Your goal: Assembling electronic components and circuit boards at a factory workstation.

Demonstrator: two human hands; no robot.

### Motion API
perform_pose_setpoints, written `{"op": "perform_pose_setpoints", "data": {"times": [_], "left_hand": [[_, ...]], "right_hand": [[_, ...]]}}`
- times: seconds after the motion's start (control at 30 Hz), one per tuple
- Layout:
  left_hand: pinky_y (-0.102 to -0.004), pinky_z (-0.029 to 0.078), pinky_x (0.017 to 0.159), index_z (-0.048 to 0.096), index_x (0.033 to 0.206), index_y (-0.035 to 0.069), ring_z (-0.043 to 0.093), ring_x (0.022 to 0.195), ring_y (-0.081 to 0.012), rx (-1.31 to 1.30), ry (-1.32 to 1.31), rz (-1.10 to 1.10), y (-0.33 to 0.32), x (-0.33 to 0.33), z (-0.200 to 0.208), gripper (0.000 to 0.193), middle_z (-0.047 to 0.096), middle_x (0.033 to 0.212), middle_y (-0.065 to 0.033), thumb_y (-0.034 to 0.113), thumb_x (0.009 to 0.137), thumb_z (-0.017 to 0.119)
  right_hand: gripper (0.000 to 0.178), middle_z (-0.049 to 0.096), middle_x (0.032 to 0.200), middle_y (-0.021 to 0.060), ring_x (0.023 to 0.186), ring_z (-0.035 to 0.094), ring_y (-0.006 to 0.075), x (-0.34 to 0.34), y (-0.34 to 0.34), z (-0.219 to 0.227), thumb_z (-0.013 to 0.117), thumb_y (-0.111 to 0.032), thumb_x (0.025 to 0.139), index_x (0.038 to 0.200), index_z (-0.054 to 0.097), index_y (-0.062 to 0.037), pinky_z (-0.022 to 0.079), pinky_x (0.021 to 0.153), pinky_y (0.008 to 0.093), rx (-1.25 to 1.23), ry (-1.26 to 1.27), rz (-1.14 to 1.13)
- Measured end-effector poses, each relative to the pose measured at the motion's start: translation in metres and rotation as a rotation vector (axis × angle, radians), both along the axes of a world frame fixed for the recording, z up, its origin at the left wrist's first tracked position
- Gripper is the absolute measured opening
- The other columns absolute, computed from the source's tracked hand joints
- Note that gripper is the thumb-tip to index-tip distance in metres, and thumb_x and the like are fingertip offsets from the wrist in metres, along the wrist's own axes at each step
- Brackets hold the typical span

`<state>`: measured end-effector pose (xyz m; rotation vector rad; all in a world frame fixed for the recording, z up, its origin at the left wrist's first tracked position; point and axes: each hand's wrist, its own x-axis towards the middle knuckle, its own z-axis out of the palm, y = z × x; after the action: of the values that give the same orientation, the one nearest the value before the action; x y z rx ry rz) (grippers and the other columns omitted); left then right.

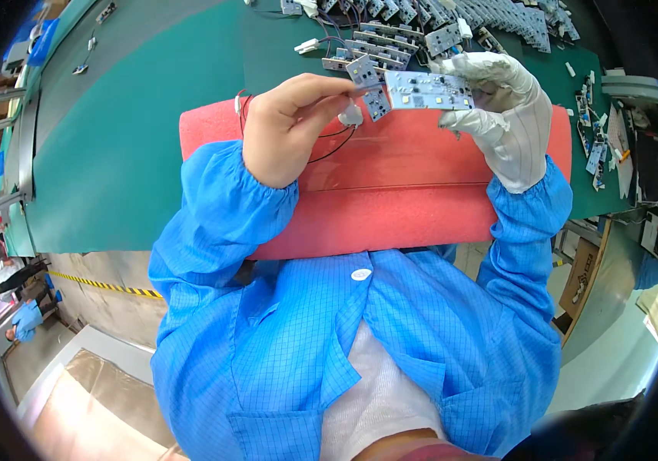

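My right hand (504, 107), in a white glove, is closed around the right end of a white rectangular circuit board (430, 91) with small square LEDs on its face. My bare left hand (290, 127) is closed in a pinch at the left edge of a small circuit board (376, 103), right beside the white one. Whether the two boards touch, I cannot tell. Below my left fingertips hangs a white connector (351, 116) with thin black wires. Both hands are above a red foam pad (398, 188).
Several wired circuit boards (379, 46) lie in rows at the far side of the green table mat (129, 138). More board strips (595, 146) lie at the right. A lone wired piece (91, 44) rests far left. Two people in the background are at the left.
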<state>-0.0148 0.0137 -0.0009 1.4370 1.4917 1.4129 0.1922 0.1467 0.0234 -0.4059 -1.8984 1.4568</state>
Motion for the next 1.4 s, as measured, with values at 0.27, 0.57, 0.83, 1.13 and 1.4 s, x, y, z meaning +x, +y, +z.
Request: {"op": "perform_pose_setpoints", "data": {"times": [0.27,0.57,0.83,1.13,1.4], "left_hand": [[-0.0333,0.049,0.068,0.066,0.088,0.007,0.058,0.081,-0.0250,0.322,0.594,-0.021,-0.003,-0.007,-0.001,0.020,0.062,0.089,-0.0083,-0.003,0.071,0.064],[-0.0281,0.046,0.063,0.069,0.093,0.003,0.057,0.076,-0.0202,0.441,0.728,0.041,0.003,0.001,0.000,0.024,0.060,0.086,-0.0090,-0.004,0.070,0.071],[-0.0253,0.048,0.063,0.069,0.094,0.003,0.058,0.076,-0.0182,0.449,0.706,0.042,0.000,0.000,-0.006,0.023,0.060,0.086,-0.0085,-0.005,0.072,0.070],[-0.0237,0.050,0.065,0.069,0.094,0.002,0.061,0.076,-0.0167,0.366,0.662,0.050,-0.003,0.000,-0.007,0.021,0.061,0.088,-0.0088,-0.004,0.074,0.070],[-0.0238,0.048,0.060,0.067,0.093,-0.003,0.058,0.067,-0.0169,0.405,0.191,0.071,0.002,-0.010,-0.005,0.017,0.061,0.084,-0.0123,-0.006,0.076,0.065]], "right_hand": [[0.030,0.066,0.091,0.0113,0.077,0.065,0.0179,0.010,-0.003,0.007,0.070,-0.009,0.071,0.098,0.062,0.0033,0.054,0.066,0.0291,0.172,-0.310,-0.089],[0.030,0.061,0.059,0.0076,0.037,0.053,0.0073,0.008,-0.004,-0.002,0.054,-0.024,0.091,0.110,0.058,-0.0015,0.041,0.032,0.0157,-0.364,-0.598,-0.005],[0.023,0.063,0.065,0.0102,0.044,0.057,0.0120,-0.006,-0.011,0.028,0.057,-0.019,0.084,0.092,0.058,0.0022,0.045,0.040,0.0202,-0.563,-0.633,-0.117],[0.026,0.062,0.065,0.0114,0.046,0.058,0.0150,-0.007,-0.013,0.027,0.063,-0.020,0.082,0.089,0.062,0.0049,0.046,0.041,0.0238,-0.502,-0.541,-0.167],[0.034,0.062,0.067,0.0094,0.049,0.059,0.0175,-0.008,-0.016,0.029,0.062,-0.028,0.084,0.092,0.061,0.0049,0.047,0.046,0.0250,-0.402,-0.455,-0.196]]}}
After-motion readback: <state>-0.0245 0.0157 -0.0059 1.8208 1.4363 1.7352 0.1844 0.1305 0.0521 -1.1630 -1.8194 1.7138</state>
